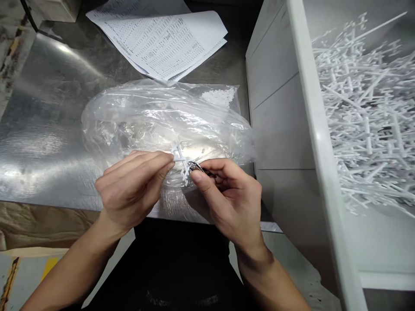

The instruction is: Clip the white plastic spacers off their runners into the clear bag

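Between the thumb and fingertips of my left hand (134, 185) is a thin white plastic sprue (180, 159) with short branches. My right hand (228, 190) is closed around small dark-handled nippers (198, 167), whose metal tip touches or nearly touches the sprue's right side. My fingers hide most of the tool's handles. Just beyond and beneath both hands, a large clear plastic bag (139, 108) lies crumpled on the metal table (42, 142).
At the bag's far right corner is a heap of tiny white pieces (218, 97) in clear plastic. Printed sheets (162, 41) lie behind it. On the right, a tall white bin (311, 108) holds many tangled white sprues (366, 125). A box (56, 9) stands at the far left.
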Tool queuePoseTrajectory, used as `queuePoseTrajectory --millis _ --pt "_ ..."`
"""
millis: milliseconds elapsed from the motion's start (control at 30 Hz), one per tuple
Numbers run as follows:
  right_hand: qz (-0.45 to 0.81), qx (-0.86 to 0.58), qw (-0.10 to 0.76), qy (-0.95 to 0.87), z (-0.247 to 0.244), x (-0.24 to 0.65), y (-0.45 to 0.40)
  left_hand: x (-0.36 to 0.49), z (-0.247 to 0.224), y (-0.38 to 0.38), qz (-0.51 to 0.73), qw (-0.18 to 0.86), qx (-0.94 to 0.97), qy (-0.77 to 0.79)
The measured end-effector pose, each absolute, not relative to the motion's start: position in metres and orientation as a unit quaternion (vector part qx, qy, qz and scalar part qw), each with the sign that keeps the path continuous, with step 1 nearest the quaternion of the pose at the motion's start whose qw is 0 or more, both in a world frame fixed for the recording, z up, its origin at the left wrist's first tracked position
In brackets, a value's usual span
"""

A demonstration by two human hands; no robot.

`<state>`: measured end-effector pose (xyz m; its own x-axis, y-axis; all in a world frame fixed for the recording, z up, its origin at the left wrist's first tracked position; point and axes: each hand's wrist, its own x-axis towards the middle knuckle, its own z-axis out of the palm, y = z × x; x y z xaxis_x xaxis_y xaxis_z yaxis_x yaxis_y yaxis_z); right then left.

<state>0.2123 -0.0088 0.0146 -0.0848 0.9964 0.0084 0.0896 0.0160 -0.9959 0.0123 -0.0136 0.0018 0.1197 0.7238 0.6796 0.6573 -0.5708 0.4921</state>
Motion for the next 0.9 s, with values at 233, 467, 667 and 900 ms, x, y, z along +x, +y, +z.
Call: queuePoseTrajectory --millis 233,467,667,900 --pt "0.45 -0.5 0.485 -0.558 0.0121 0.2101 -0.0112 0.0177 -0.0002 -0.0113 0.473 0.043 0.744 0.47" --pt "0.485 -0.492 0.492 -0.53 0.0135 0.2123 -0.0125 0.0176 -0.0044 -0.0101 0.489 0.024 0.734 0.47" --pt "0.489 -0.459 0.474 -0.571 0.012 0.2172 -0.0153 0.0165 -0.0047 -0.0101 0.481 0.018 0.742 0.468" --pt "0.474 -0.457 0.473 -0.586 0.0121 0.2185 -0.0151 0.0165 -0.0042 -0.0104 0.478 0.021 0.745 0.464"
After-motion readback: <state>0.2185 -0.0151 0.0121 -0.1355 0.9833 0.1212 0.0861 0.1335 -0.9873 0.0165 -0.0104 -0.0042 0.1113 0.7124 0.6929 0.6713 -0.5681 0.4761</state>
